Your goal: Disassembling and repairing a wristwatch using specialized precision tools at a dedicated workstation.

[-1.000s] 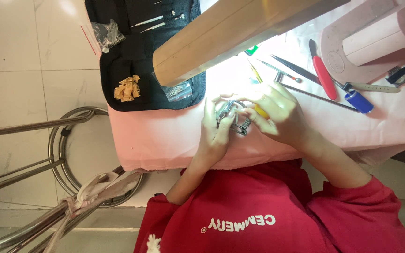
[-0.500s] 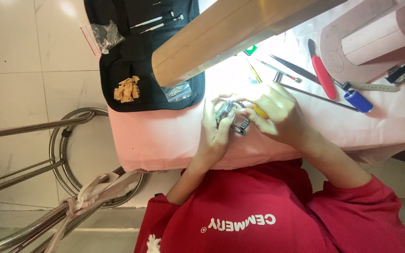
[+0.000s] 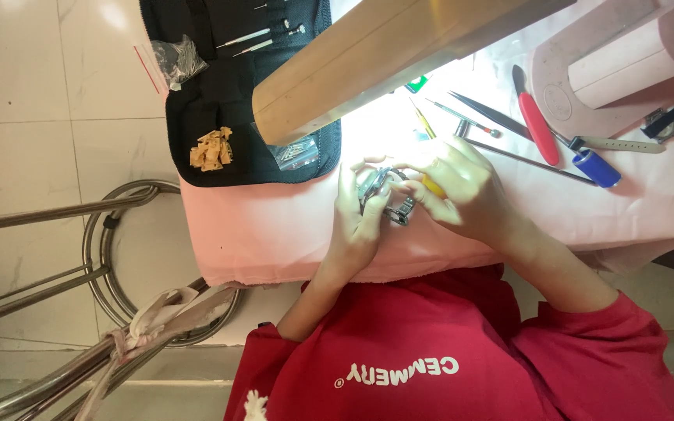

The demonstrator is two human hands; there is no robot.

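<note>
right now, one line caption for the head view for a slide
Two bare hands, left hand and right hand, hold a silver metal wristwatch over a pink cloth-covered table.

A watch-repair bench, set up in a tiled room.

Both hands (image 3: 423,199) grip a metal watch (image 3: 384,195) over a pink cloth (image 3: 274,234). Left of the grip lies a black tool roll (image 3: 220,101) with fine screwdrivers (image 3: 263,35) and small bags of parts (image 3: 294,152). Right of it lie tweezers (image 3: 493,113), a red-handled tool (image 3: 536,117) and a loose strap (image 3: 614,144). A lamp arm (image 3: 384,54) glares just above the grip; a metal stool (image 3: 111,257) stands on pale floor tiles (image 3: 56,78) left.
</note>
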